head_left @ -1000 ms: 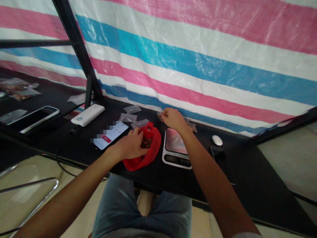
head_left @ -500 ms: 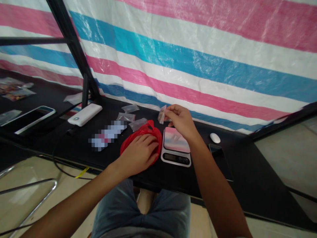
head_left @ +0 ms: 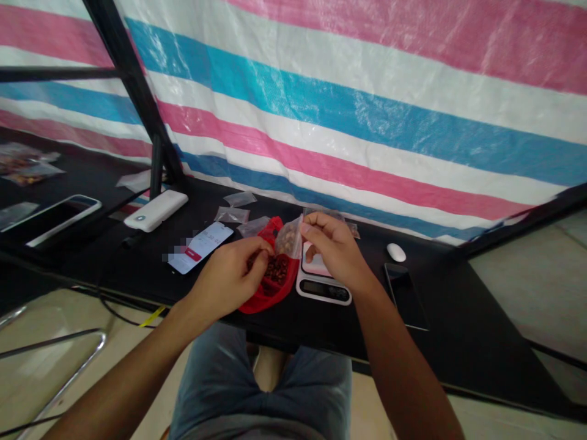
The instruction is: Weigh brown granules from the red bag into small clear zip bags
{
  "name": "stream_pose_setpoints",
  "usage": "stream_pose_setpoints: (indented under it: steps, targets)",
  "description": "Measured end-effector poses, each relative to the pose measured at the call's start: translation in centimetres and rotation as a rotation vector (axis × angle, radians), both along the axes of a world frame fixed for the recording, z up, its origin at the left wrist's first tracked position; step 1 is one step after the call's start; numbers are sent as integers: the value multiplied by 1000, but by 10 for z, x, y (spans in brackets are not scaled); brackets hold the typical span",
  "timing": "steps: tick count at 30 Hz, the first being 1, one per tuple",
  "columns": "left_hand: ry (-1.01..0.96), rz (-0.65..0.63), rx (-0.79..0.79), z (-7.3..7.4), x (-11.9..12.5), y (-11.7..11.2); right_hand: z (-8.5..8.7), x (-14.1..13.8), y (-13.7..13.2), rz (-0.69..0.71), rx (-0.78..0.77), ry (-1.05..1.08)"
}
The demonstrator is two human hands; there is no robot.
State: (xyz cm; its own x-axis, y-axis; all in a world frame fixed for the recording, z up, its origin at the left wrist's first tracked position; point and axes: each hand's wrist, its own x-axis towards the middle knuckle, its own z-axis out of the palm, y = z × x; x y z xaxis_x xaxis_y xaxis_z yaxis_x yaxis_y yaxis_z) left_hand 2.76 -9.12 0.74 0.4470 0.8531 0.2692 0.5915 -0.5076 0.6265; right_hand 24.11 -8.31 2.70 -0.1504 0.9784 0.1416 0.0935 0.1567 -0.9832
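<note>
My left hand (head_left: 229,275) pinches at the mouth of a red plastic bag (head_left: 266,302), which stands open on the black table (head_left: 458,330). Dark brown pieces (head_left: 276,275) lie inside it. My right hand (head_left: 334,247) holds up a small clear plastic bag (head_left: 290,239) containing brown pieces, just above the red bag. Under my right hand sits a white digital kitchen scale (head_left: 323,290), its platform partly hidden by that hand.
A lit smartphone (head_left: 199,247) with a blurred screen lies left of the red bag. Several small clear bags (head_left: 239,198) lie behind it, near a white power bank (head_left: 156,211). A white mouse (head_left: 396,252) and black phone (head_left: 404,294) lie to the right.
My left hand has gone from lying flat on the closed red bag to pinching at its opened mouth. My right hand has moved left, and the clear bag it holds now looks fuller.
</note>
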Motion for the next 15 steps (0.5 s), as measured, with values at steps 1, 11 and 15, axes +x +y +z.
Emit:
stream_pose_setpoints:
  steps: [1, 11, 15]
  targets:
    - [-67, 14, -43, 5, -2, -1, -4, -3, -2, 16, -13, -4]
    - [-169, -138, -326, -5, -6, 3, -43, -37, -5, 141, -143, 99]
    - [-222, -151, -424, -15, -12, 11, -52, -40, -5, 131, -164, 140]
